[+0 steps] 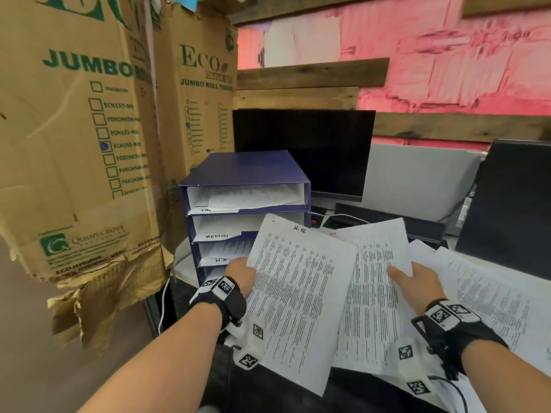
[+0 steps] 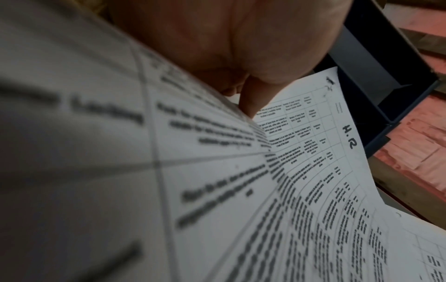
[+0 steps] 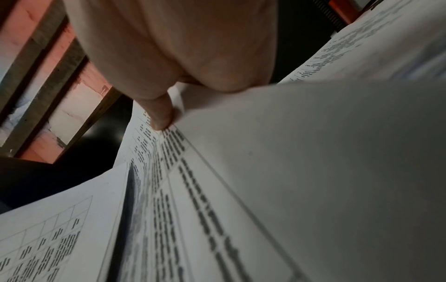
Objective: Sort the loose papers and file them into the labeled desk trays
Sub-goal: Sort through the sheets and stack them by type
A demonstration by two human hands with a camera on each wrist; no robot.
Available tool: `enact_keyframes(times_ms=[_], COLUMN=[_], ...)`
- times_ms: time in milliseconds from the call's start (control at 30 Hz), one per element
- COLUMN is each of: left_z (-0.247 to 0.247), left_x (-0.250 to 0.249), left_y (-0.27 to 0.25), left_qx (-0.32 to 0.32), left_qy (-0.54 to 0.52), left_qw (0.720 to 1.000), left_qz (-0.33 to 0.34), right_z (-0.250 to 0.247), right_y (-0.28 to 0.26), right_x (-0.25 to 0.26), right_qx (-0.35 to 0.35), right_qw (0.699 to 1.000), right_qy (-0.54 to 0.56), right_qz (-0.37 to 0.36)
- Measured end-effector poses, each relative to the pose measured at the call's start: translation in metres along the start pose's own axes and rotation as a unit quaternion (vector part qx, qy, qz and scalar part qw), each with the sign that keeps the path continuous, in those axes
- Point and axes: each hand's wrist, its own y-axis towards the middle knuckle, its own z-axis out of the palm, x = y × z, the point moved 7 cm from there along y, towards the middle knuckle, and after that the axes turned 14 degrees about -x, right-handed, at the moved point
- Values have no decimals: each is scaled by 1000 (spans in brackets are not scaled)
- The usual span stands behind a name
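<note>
Left hand (image 1: 242, 271) pinches H.R sheet (image 1: 293, 290), right hand (image 1: 416, 280) pinches second H.R sheet (image 1: 374, 281), both just right of tray unit (image 1: 247, 180). Advise: square edges, feed flat into H.R tray (image 1: 222, 256).

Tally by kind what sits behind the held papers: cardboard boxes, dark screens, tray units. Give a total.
Cardboard boxes: 2, a large one and one behind it
Dark screens: 2, one centre, one right
Blue tray unit: 1
Total: 5
</note>
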Motion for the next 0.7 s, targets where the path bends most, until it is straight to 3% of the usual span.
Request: enact_keyframes(times_ms=[367,467,700], left_z=[-49,-65,-96], left_x=[31,35,46], left_y=[-21,-29,-39], left_qx=[-65,-68,-51], left_qy=[34,-13,-73], left_qw=[997,998,996], left_qz=[-6,13,-11], right_z=[0,-3,-7], right_y=[-30,-39,-54], right_x=[1,6,17], right_qx=[-35,-35,-42], right_qw=[999,999,999], right_qy=[0,0,-9], right_qz=[13,8,-5])
